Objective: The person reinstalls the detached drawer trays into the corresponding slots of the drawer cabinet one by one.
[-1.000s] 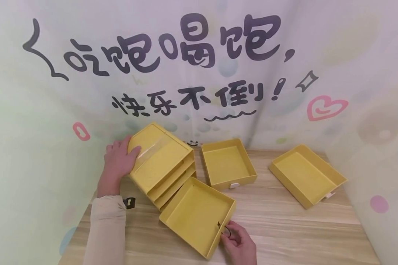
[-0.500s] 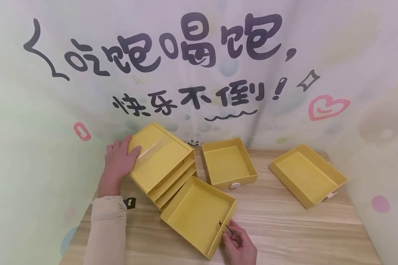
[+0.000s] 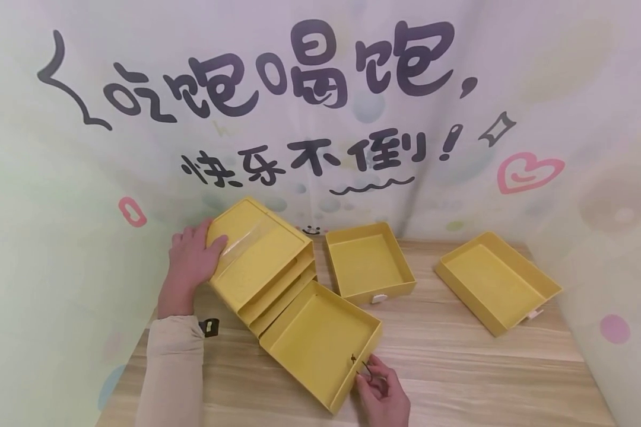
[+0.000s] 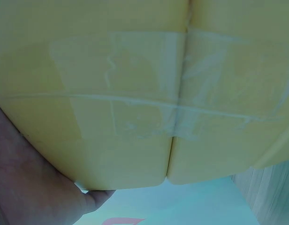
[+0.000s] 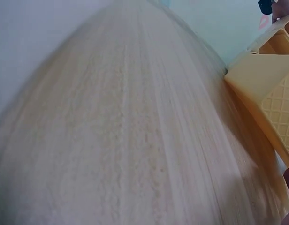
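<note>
At the far left of the head view, a pink ring-shaped mark shows on the pale curtain. Below and right of it, a beige sleeve rises from the lower edge, with a black wrist fitting near its cuff. From that sleeve, the left hand grips the rear left corner of a yellow cabinet, its thumb laid over the top. The cabinet stands left of centre, its openings facing the lower right. A strip of clear tape crosses its top.

Right of the cabinet, in the lower centre, an open yellow drawer lies slantwise, its inner end at the cabinet's lowest visible opening; how far inside it reaches I cannot tell. A dark cord shows at its outer wall. Above it, just right of the cabinet, a second drawer bears a white tab. At the lower centre right, the right hand holds the open yellow drawer at its outer end, thumb and forefinger bent beside the cord; the exact pinch is partly hidden. The two hands are well apart.

Farther right, a third drawer sits on the wood-grain table, a pale handle at its lower right end. Above it is a pink heart.
</note>
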`<control>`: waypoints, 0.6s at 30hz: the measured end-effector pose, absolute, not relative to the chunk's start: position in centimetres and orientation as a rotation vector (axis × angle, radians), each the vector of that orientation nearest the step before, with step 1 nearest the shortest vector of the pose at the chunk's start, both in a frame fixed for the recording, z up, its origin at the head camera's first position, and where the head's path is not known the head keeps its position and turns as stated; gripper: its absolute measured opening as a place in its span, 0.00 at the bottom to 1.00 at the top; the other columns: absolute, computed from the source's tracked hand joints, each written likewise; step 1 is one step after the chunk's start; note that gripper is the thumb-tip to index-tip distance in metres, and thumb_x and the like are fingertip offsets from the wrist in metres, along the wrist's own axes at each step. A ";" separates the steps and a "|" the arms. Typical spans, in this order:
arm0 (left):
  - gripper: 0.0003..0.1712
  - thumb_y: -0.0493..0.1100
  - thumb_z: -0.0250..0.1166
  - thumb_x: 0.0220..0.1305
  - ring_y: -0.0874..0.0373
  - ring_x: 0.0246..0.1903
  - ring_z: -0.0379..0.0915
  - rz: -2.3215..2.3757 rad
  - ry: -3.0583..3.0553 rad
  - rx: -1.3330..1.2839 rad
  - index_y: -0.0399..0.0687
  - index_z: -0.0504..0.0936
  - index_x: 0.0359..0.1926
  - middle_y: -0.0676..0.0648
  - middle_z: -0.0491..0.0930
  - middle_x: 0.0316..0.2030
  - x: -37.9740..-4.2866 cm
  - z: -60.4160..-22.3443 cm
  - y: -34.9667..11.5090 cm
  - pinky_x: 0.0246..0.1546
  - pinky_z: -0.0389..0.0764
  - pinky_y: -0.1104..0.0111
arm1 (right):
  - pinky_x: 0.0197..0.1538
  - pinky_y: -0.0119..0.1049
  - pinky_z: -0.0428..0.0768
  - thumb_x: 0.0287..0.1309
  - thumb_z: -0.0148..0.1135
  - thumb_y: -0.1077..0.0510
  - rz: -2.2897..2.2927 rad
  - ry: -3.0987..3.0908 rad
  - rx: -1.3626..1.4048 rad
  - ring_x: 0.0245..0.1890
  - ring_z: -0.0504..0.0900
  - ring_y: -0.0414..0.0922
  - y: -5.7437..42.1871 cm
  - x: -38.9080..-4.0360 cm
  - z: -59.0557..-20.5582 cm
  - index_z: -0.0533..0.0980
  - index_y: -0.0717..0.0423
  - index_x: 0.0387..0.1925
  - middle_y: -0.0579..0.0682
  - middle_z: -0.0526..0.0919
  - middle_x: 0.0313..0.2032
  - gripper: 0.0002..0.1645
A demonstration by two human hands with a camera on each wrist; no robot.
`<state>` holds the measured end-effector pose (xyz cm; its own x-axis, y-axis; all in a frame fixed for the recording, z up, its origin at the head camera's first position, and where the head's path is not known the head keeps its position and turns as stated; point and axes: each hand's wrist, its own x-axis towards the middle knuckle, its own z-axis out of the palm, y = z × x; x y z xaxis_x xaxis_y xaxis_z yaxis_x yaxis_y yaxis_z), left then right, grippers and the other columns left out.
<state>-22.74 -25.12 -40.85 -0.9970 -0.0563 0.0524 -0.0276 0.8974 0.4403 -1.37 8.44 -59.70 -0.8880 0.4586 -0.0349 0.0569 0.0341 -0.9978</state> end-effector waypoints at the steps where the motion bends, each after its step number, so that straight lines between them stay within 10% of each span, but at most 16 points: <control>1: 0.40 0.61 0.44 0.75 0.27 0.61 0.52 -0.693 -2.999 0.066 0.42 0.57 0.77 0.25 0.62 0.66 -22.7 -40.8 -25.1 0.58 0.59 0.35 | 0.35 0.27 0.86 0.47 0.71 0.78 1.932 -2.020 -0.526 0.32 0.87 0.32 8.4 -1.4 -59.7 0.76 0.70 0.39 0.71 0.80 0.58 0.17; 18: 0.40 0.60 0.44 0.76 0.27 0.61 0.52 -0.687 -3.017 0.081 0.40 0.55 0.78 0.24 0.62 0.66 -22.5 -40.4 -24.8 0.58 0.60 0.36 | 0.39 0.27 0.86 0.47 0.69 0.77 1.993 -2.081 -0.571 0.36 0.86 0.31 8.3 -1.4 -59.8 0.71 0.68 0.37 0.68 0.79 0.61 0.18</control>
